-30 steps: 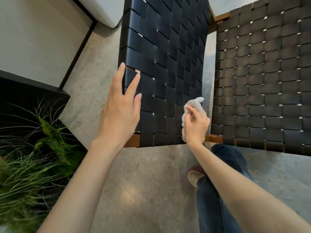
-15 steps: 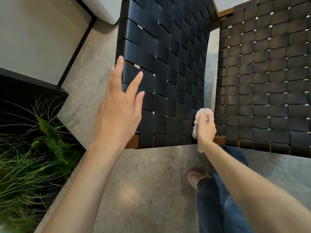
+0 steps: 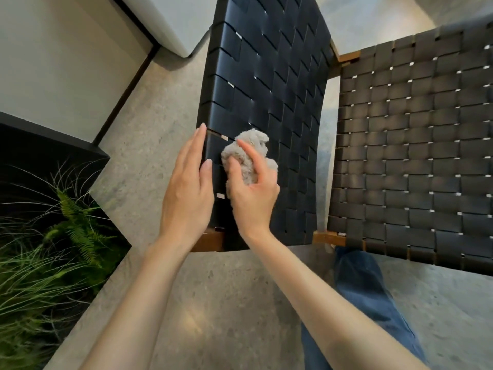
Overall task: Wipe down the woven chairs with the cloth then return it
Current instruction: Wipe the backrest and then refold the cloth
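Note:
Two black woven chairs with wooden frames stand side by side below me. On the left chair (image 3: 277,84), my right hand (image 3: 253,193) grips a bunched grey cloth (image 3: 248,153) and presses it onto the woven seat near its front left corner. My left hand (image 3: 188,188) lies flat with straight fingers along that chair's left edge, just beside the cloth. The right chair (image 3: 416,156) is untouched.
A planter with ferns and grasses (image 3: 53,249) sits at the lower left behind a dark ledge. A pale rounded seat (image 3: 173,20) stands at the top left. Speckled stone floor (image 3: 229,303) lies in front of the chairs. My jeans leg (image 3: 368,297) is at the lower right.
My right hand has carried the cloth from the left chair's front right corner across to its front left part. My left hand has slid off the seat to its left edge.

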Demonstrator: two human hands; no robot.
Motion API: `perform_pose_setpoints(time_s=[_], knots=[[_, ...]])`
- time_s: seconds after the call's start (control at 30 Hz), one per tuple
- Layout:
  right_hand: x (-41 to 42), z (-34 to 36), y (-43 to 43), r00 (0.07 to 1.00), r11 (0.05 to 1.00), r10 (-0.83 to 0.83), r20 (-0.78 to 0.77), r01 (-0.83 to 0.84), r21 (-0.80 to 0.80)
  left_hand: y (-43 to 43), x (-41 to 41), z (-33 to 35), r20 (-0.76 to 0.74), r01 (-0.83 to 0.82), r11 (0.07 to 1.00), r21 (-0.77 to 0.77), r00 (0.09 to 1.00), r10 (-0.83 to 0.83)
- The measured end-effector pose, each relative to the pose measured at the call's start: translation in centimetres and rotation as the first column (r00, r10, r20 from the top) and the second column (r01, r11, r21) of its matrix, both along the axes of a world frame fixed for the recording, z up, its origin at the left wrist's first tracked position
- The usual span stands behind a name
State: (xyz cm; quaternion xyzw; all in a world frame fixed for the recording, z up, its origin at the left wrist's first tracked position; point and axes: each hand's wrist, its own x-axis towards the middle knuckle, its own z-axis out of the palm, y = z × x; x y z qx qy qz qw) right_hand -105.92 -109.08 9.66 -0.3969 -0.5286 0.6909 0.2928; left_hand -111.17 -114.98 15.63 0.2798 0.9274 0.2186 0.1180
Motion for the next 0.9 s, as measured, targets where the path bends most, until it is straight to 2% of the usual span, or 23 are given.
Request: perform_pose_setpoints(time_s=[0.07,0.17,0.4,0.5,0.57,0.67,0.9], knots=[[-2.0,1.9,0.3,0.998,0.998,-0.007,-0.062,0.011,0.059,0.2,-0.2,0.2,0.015,-0.056,0.997,0.051,0.998,0.056],[-4.3,2.5,0.9,0.999,0.986,-0.042,-0.034,0.048,0.162,1.0,-0.9,0.4,0.012,-0.096,0.993,0.067,0.995,0.096],[-4.1,-3.5,3.0,0.987,0.977,-0.109,0.114,0.086,0.195,3.8,-3.0,-0.6,-0.018,-0.029,0.999,-0.035,0.999,0.028],[-3.8,-5.8,3.9,0.984,0.967,-0.107,0.143,0.069,0.247,4.6,-3.4,-1.0,-0.088,0.034,0.993,-0.111,0.995,-0.044],[-3.4,-7.7,4.8,0.975,0.969,-0.127,0.18,0.083,0.233,5.2,-3.7,-1.2,-0.142,0.066,0.981,-0.183,0.985,-0.093],[-2.5,-11.4,6.7,0.94,0.988,-0.12,0.319,0.082,0.131,5.6,-4.0,-1.6,-0.2,0.085,0.954,-0.288,0.969,-0.147],[0.8,-19.2,9.8,0.872,0.992,-0.058,0.486,-0.003,0.125,5.5,-3.8,-2.4,-0.275,0.068,0.939,-0.336,0.947,-0.167]])
